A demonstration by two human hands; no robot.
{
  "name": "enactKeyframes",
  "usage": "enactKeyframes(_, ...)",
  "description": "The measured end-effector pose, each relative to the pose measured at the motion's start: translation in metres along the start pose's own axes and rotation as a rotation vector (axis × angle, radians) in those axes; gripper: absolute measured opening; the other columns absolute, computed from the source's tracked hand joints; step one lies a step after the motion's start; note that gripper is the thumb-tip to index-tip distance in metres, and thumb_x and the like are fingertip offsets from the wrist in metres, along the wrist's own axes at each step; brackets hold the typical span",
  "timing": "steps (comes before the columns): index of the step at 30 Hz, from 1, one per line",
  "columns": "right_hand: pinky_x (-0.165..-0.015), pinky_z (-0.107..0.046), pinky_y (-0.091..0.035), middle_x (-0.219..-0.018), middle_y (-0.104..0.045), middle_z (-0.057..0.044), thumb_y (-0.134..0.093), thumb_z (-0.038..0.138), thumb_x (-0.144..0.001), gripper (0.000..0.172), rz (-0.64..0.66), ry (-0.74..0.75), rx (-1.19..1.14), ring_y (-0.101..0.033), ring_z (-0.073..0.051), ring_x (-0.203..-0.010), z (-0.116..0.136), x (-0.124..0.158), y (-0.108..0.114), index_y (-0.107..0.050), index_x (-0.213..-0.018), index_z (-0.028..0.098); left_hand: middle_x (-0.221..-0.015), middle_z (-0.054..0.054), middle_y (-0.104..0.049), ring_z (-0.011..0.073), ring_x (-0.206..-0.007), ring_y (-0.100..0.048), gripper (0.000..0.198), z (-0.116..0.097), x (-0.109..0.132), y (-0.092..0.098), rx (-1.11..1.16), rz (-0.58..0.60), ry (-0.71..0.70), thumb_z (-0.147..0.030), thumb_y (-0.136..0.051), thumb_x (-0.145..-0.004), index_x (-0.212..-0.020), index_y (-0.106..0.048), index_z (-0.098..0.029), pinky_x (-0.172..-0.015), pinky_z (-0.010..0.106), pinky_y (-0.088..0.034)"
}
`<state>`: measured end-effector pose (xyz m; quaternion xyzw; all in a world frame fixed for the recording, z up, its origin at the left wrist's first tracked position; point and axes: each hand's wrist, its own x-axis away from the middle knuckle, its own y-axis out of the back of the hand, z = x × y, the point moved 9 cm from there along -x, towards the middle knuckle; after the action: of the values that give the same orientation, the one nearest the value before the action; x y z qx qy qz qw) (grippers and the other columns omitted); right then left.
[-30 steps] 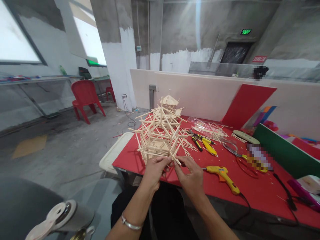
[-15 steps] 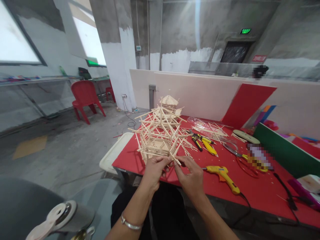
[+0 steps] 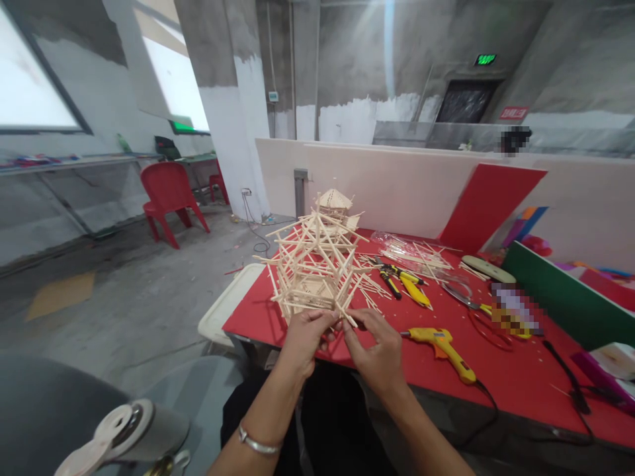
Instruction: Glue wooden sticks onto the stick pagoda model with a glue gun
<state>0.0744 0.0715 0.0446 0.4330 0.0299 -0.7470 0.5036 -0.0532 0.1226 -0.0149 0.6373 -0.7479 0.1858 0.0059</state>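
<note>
left hand (image 3: 301,340), right hand (image 3: 376,344): both clamped | angular lattice (image 3: 318,246) of thin wooden sticks gripped | flat red surface (image 3: 516,387) beneath

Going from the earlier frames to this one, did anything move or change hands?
Only the camera view shifts slightly; nothing was visibly taken up or let go. The left hand and right hand stay at the stick frame's near corner. The glue gun and pliers lie unmoved.
</note>
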Motion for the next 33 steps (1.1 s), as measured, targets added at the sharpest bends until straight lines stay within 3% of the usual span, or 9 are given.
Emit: enactKeyframes(33, -0.076, -0.031, -0.052, -0.088, -0.066, -0.005, -0.055, 0.016, -0.08, 0.024, 0.021, 0.002, -0.055, -0.063, -0.017, -0.083, 0.0061, -0.0041, 0.0043, -0.067, -0.1, 0.022, -0.063, 0.004, -0.064, 0.0052, -0.045, -0.046, 0.023, -0.008, 0.0028, 0.0006, -0.143, -0.045, 0.182, -0.031, -0.074, -0.059, -0.068, -0.07, -0.011, -0.038, 0.015, -0.024)
